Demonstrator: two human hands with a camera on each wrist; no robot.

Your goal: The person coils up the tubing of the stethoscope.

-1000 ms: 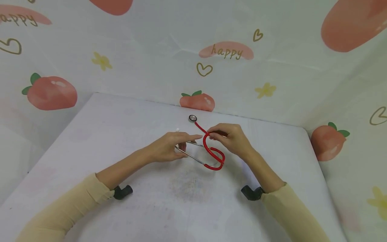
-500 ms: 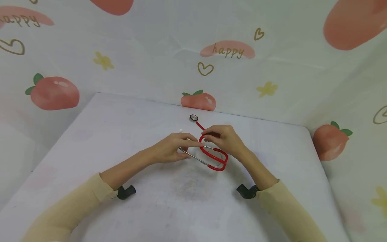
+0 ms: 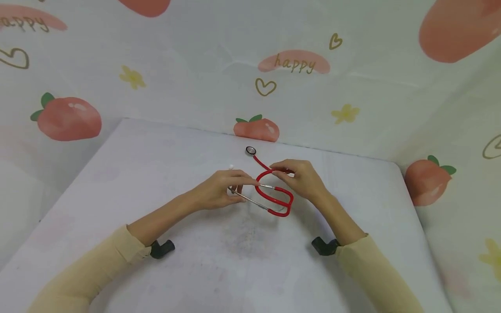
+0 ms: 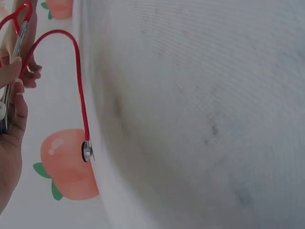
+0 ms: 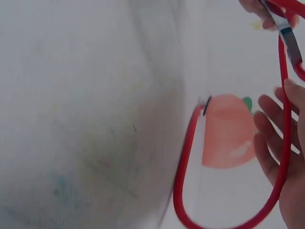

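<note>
A red stethoscope (image 3: 279,214) is held off the white table between my two hands. My left hand (image 3: 219,189) grips its metal ear tubes (image 3: 254,203), with one finger extended toward the red tubing. A white eartip (image 3: 231,167) pokes out behind that hand. My right hand (image 3: 303,176) holds the tubing between thumb and fingers, where it bends into a loop. In the right wrist view the tubing (image 5: 180,191) crosses the palm and curves away. At its far end lies the round chestpiece (image 3: 251,151), toward the table's back edge.
The white table (image 3: 188,269) has faint stains. A hanging cloth (image 3: 188,78) printed with peaches and hearts stands behind and beside it. Dark wrist devices (image 3: 162,249) show at both sleeve cuffs.
My right hand shifted left toward the left hand, then moved back right, drawing the upper tubing into a wider bend. The left hand stays nearly in place on the ear tubes.
</note>
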